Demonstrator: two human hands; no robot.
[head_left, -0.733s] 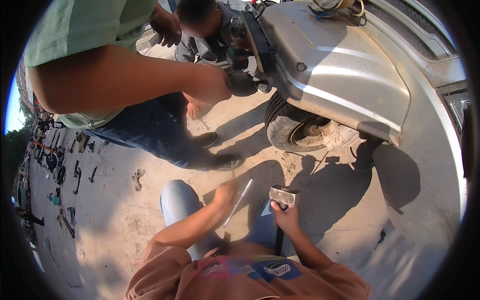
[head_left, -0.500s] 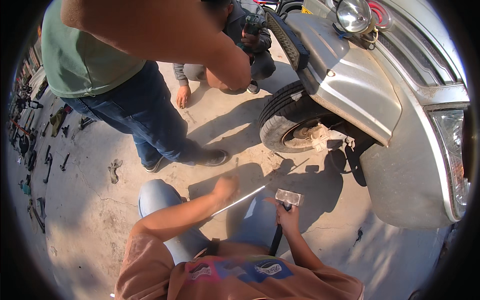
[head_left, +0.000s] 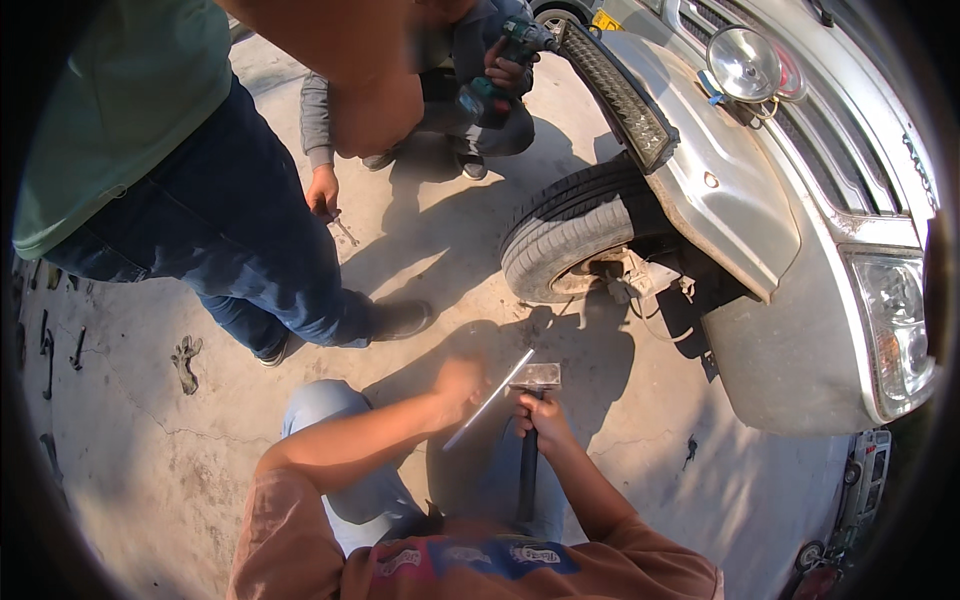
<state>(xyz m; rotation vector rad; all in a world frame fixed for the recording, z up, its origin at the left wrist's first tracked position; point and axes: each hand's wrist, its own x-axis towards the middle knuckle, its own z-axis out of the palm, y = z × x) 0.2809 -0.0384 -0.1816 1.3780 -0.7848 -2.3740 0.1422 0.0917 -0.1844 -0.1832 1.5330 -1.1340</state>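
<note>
My right hand is wrapped round the handle of a hammer, close under its blocky metal head. The dark handle runs down toward my lap. My left hand is smeared by motion and closed on a thin, silvery metal rod. The rod slants up to the right, and its upper end comes close to the hammer head in this view. Both hands are above the ground between my knees.
Ahead stands a silver vehicle with a bare front wheel and a loose-looking fender. At left stands a person in jeans. Another crouches with a green power drill and a wrench. A glove and tools lie left.
The rod has swung steeper and its upper end is now near the hammer head. My right hand with the hammer has shifted left in view. The whole view has turned a little.
</note>
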